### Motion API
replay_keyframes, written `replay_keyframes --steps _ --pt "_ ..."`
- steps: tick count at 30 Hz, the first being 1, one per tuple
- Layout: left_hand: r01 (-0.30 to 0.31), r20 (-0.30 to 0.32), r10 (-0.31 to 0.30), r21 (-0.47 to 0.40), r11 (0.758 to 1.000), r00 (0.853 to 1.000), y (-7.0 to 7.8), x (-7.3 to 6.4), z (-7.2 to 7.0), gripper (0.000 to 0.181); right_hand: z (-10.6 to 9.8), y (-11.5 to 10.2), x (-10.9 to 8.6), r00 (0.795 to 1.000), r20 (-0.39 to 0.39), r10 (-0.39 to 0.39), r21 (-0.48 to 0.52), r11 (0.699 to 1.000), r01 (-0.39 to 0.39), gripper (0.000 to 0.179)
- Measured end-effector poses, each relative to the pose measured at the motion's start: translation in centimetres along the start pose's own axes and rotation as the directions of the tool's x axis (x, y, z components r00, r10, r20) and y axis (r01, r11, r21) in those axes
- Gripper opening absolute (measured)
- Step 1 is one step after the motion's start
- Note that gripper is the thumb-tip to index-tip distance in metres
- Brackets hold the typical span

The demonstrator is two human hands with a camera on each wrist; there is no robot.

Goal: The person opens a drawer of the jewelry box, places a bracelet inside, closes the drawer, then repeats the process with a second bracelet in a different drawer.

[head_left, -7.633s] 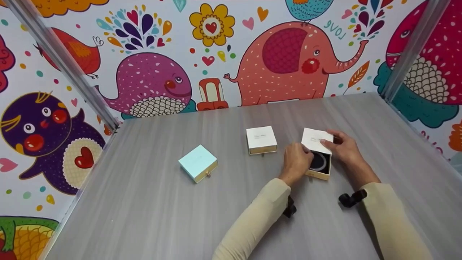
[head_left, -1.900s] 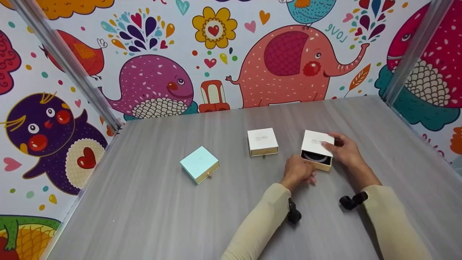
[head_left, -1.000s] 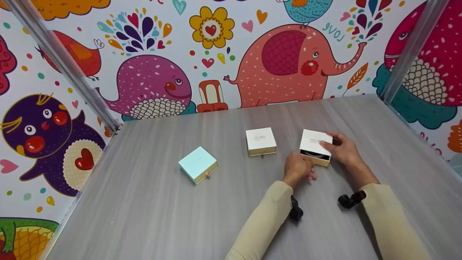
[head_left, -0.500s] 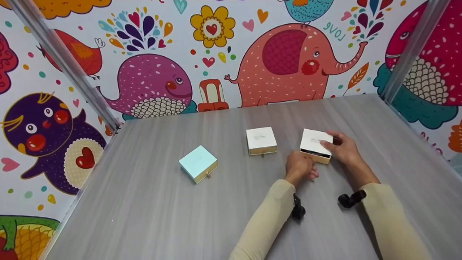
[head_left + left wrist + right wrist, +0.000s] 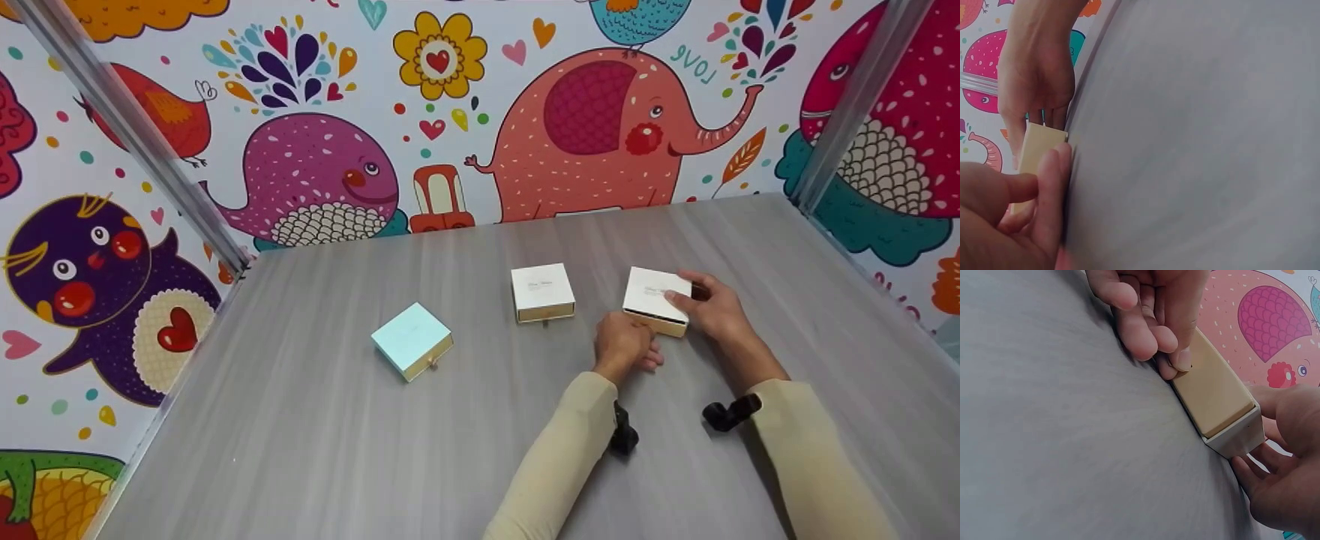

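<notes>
A white drawer-style gift box [image 5: 651, 289] lies at the right of the table, its gold drawer [image 5: 664, 325] nearly all the way in, with a thin dark slit along the front. My right hand [image 5: 716, 311] grips the white sleeve, thumb on top and the other fingers round its right side. At the drawer's front, my left hand [image 5: 622, 339] pinches the small pull tab [image 5: 1184, 373] between thumb and index finger, its other fingers loosely bent. The right wrist view shows the gold drawer front sitting just inside the white sleeve. The drawer's contents are hidden.
A second white box [image 5: 543, 286] stands left of the hands, its drawer in. Farther left, a pale turquoise box [image 5: 412, 334] lies at an angle, with a small pull tab in front. A wall with cartoon animals [image 5: 585, 135] borders the grey table [image 5: 337, 450].
The drawer has slid back into the white sleeve, covering the dark ring-shaped item seen inside earlier. My left hand moved from the drawer's inside to its front; my right hand stayed on the sleeve.
</notes>
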State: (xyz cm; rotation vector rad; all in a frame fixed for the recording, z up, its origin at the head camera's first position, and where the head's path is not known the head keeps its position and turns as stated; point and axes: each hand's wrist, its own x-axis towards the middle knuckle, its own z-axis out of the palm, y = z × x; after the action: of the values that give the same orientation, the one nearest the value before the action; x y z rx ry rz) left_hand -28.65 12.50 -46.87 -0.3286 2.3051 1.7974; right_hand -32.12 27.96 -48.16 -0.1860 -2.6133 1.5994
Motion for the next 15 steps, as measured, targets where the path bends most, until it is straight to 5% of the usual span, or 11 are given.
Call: replay_keyframes --steps 15 --pt "0.009 -0.014 -0.009 -0.002 1.0 1.0 0.07 0.18 0.17 0.024 -0.08 -0.06 0.14 0.999 0.008 0.037 0.006 0.999 -0.037 0.067"
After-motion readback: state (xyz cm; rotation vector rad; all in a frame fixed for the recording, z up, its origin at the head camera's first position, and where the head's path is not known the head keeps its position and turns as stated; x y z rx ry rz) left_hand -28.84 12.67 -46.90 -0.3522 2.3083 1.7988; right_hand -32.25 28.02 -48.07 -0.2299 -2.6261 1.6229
